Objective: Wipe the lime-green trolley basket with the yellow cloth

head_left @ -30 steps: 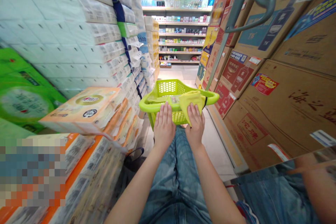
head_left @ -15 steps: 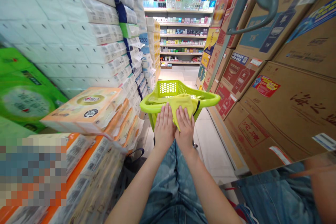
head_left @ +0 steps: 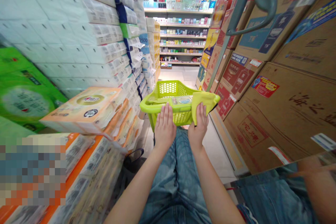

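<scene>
A lime-green plastic shopping basket (head_left: 168, 89) stands in the aisle just beyond my knees. My left hand (head_left: 164, 126) lies flat against its near rim, fingers stretched out together, holding nothing. My right hand (head_left: 198, 126) presses a yellow cloth (head_left: 203, 104) onto the rim's right corner, fingers over the cloth's lower edge. The cloth drapes over the corner and hangs down the outside. A flat packaged item lies inside the basket behind the rim.
Stacked tissue packs (head_left: 86, 108) wall the left side, close to my left arm. Cardboard cartons (head_left: 286, 94) fill the right side. A grey trolley handle (head_left: 252, 3) juts out overhead at the right. The tiled aisle floor (head_left: 181, 73) runs ahead to product shelves (head_left: 181, 35).
My right hand has slid the yellow cloth along the basket rim from the middle to the right corner. My left hand has stayed in place on the rim.
</scene>
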The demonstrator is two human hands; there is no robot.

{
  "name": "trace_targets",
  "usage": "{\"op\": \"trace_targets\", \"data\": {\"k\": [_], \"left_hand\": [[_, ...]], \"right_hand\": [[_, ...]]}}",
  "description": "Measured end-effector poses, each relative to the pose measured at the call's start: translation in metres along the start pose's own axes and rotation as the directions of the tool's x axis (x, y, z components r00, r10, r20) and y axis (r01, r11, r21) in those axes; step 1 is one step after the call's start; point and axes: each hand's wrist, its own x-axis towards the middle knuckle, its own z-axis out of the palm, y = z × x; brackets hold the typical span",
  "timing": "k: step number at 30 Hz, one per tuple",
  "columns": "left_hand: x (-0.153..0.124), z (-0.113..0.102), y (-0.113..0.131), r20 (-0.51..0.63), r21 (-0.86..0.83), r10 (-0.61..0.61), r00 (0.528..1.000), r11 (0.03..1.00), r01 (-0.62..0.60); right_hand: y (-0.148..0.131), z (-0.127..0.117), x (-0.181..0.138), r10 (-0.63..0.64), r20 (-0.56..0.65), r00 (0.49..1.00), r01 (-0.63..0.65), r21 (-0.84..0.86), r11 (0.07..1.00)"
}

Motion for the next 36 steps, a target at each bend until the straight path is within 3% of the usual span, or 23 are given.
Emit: {"op": "trace_targets", "data": {"k": [5,9,11,15,19,23,26,30,36], "left_hand": [[-0.001,0.000,-0.003,0.006,0.037,0.019,1.000,0.999,-0.019],[-0.001,-0.001,-0.003,0.008,0.025,0.015,1.000,1.000,-0.015],[0.000,0.000,-0.002,0.009,0.014,0.007,1.000,1.000,-0.007],[0.001,0.001,0.000,0.006,0.006,-0.001,1.000,1.000,0.001],[0.000,0.002,0.000,-0.010,-0.002,-0.001,1.000,1.000,0.001],[-0.002,0.001,-0.003,0.001,0.006,0.010,1.000,1.000,-0.010],[-0.002,0.001,-0.004,0.017,0.013,0.016,1.000,1.000,-0.016],[-0.001,0.000,-0.003,0.015,0.005,0.009,1.000,1.000,-0.009],[0.000,0.000,0.000,-0.004,-0.037,-0.004,1.000,0.999,0.004]], "right_hand": [[-0.033,0.008,-0.014,-0.192,0.180,0.965,0.195,-0.002,0.981],[-0.014,-0.001,-0.011,-0.259,0.175,0.950,0.269,-0.034,0.962],[0.006,-0.006,-0.006,-0.219,0.120,0.968,0.227,-0.061,0.972],[0.028,-0.013,0.004,-0.019,-0.007,1.000,0.018,-0.025,1.000],[0.004,-0.007,0.003,0.061,0.008,0.998,-0.061,0.033,0.998],[-0.035,0.004,-0.010,-0.068,0.174,0.982,0.068,0.009,0.998],[-0.045,0.004,-0.015,-0.172,0.265,0.949,0.181,-0.012,0.983],[-0.018,-0.007,-0.006,-0.207,0.225,0.952,0.224,-0.051,0.973],[0.033,-0.020,0.012,0.012,0.002,1.000,-0.012,-0.068,0.998]]}}
